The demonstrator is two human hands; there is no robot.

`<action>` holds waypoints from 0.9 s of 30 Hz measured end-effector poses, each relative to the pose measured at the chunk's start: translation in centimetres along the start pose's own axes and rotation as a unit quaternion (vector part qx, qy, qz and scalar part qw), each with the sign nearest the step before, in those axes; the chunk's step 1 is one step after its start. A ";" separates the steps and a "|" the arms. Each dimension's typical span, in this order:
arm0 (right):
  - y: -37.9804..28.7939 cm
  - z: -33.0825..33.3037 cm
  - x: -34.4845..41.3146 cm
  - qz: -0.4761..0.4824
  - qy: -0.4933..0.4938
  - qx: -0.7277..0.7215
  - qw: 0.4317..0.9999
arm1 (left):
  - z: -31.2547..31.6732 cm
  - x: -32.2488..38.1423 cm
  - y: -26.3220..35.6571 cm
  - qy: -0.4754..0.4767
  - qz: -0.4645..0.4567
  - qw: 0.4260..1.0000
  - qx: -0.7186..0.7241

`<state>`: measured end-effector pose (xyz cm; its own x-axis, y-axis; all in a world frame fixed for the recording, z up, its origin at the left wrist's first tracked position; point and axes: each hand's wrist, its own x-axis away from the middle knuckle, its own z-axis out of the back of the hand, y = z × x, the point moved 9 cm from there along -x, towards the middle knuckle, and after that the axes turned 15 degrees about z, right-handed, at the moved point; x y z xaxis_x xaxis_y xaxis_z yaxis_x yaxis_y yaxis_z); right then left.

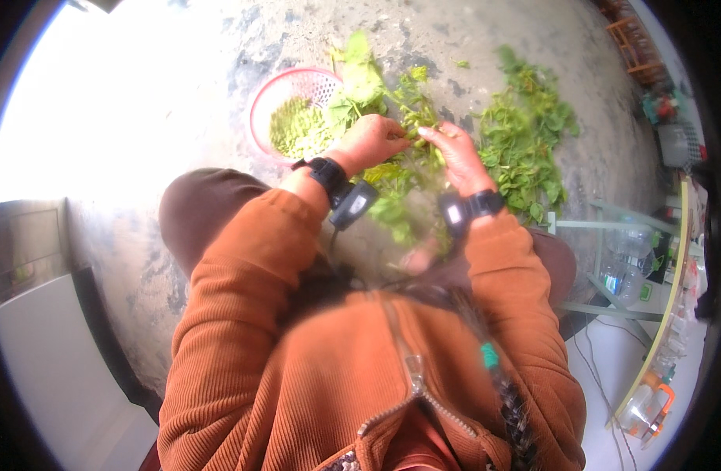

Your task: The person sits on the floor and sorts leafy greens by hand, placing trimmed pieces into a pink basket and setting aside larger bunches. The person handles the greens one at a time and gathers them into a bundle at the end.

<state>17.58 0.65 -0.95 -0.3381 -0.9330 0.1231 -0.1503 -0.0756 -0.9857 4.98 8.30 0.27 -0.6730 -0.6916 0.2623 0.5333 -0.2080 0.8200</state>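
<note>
My left hand (pixel 373 140) pinches at green bean pods (pixel 413 140) on a leafy bean plant (pixel 416 97). Beside it, my right hand (pixel 456 154) grips the same plant, thumb against the pods. The plant's leaves spread above and below both hands, and some of its stem is hidden behind the fingers. To the left stands a round plastic basket (pixel 253 112) with a pink rim and perforated wall, holding a heap of picked pods (pixel 301 129). Broad leaves (pixel 359 76) overlap the basket's right rim.
A pile of bean plants (pixel 522 135) lies on the concrete floor (pixel 219 118) to the right. Farther right are a table's pale metal legs (pixel 607 225), with large plastic bottles (pixel 625 274) among them. A glass jug (pixel 640 412) with an orange handle sits near the yellow-edged tabletop (pixel 654 347).
</note>
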 end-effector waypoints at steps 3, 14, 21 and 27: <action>0.1 0.0 0.3 -0.022 -0.001 0.025 0.999 | 0.3 0.1 -0.2 0.049 0.013 0.999 0.005; 1.0 -0.6 0.4 -0.050 -0.015 -0.004 0.999 | -0.2 0.4 0.9 0.074 0.007 0.991 -0.107; 0.4 -0.4 0.9 -0.054 0.041 0.034 0.997 | -0.7 0.5 1.1 0.074 -0.002 0.991 -0.113; 0.7 -1.0 0.9 -0.029 0.050 0.003 0.998 | -1.3 0.6 1.0 0.072 -0.005 0.991 -0.116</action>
<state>16.22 0.12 -1.39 -0.4203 -0.8870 0.1913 -0.1666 -0.1318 -0.9772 5.76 6.81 0.56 -0.6074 -0.7767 0.1666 0.6420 -0.3564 0.6788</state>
